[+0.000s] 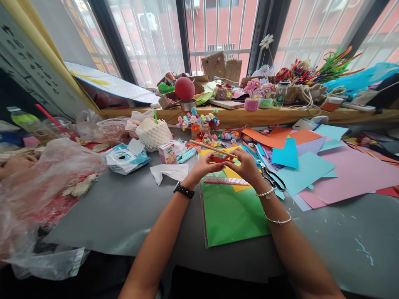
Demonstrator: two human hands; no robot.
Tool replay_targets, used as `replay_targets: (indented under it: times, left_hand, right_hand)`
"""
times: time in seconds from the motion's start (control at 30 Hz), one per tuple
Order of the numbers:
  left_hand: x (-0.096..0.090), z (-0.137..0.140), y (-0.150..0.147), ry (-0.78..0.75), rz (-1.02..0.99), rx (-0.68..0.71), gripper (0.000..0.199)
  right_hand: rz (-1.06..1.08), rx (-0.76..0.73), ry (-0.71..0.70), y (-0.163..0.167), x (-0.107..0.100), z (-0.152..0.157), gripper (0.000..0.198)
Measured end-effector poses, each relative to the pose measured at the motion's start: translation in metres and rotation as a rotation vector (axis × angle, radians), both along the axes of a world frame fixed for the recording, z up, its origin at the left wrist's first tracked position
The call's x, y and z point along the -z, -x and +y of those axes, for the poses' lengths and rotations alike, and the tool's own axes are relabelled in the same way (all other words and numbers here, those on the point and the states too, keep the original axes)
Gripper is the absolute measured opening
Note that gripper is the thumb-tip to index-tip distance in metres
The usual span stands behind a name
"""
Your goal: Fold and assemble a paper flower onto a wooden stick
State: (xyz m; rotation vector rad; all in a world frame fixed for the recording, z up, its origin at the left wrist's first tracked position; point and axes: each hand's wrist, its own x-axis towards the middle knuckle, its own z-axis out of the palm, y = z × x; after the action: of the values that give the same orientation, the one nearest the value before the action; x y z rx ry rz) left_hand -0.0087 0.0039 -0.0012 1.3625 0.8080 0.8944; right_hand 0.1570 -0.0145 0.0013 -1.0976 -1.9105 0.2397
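Observation:
My left hand [201,169] is closed, its fingertips on a small orange-red and blue paper piece [220,158]. Facing it, my right hand [246,166] is closed too, with a thin wooden stick [205,145] in its fingers that slants up to the left. The right fingertips also come to the lower edge of the paper piece. Below both hands lie a ruler [224,181], yellow paper [241,188] and a green sheet pack [235,220]. Black-handled scissors [274,178] rest by my right wrist.
Coloured paper sheets [352,170] spread over the right side. To the left are a wipes pack [126,158], a small pink box [167,153], a net-wrapped white fruit [153,135] and plastic bags [62,166]. Another person's hand [18,165] shows at far left. Craft flowers [198,120] stand behind.

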Motion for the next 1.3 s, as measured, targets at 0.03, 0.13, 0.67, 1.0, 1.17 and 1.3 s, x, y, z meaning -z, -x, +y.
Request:
replay_targets:
  times: [0.03, 0.13, 0.67, 1.0, 1.17, 1.3]
  left_hand:
    - [0.0, 0.0, 0.0, -0.002, -0.008, 0.016, 0.051]
    - [0.001, 0.001, 0.0, -0.012, -0.029, 0.039, 0.052]
    - [-0.004, -0.003, 0.001, 0.103, -0.111, 0.036, 0.023]
    - [-0.006, -0.004, -0.002, 0.102, -0.125, 0.01, 0.03]
    - [-0.003, -0.001, -0.001, 0.093, -0.113, -0.029, 0.042]
    - [-0.004, -0.001, -0.001, 0.047, -0.08, -0.059, 0.051]
  right_hand:
    - [-0.021, 0.021, -0.005, 0.0, 0.001, 0.0, 0.017]
    - [-0.051, 0.076, -0.026, 0.001, 0.003, 0.001, 0.015]
    - [-0.119, 0.104, -0.277, 0.007, 0.007, -0.003, 0.013]
    - [-0.055, 0.113, -0.245, -0.001, 0.0, -0.004, 0.026]
    - [-0.01, 0.063, -0.211, -0.007, -0.003, 0.0, 0.048]
    - [-0.087, 0.019, -0.249, -0.008, -0.007, -0.001, 0.034]
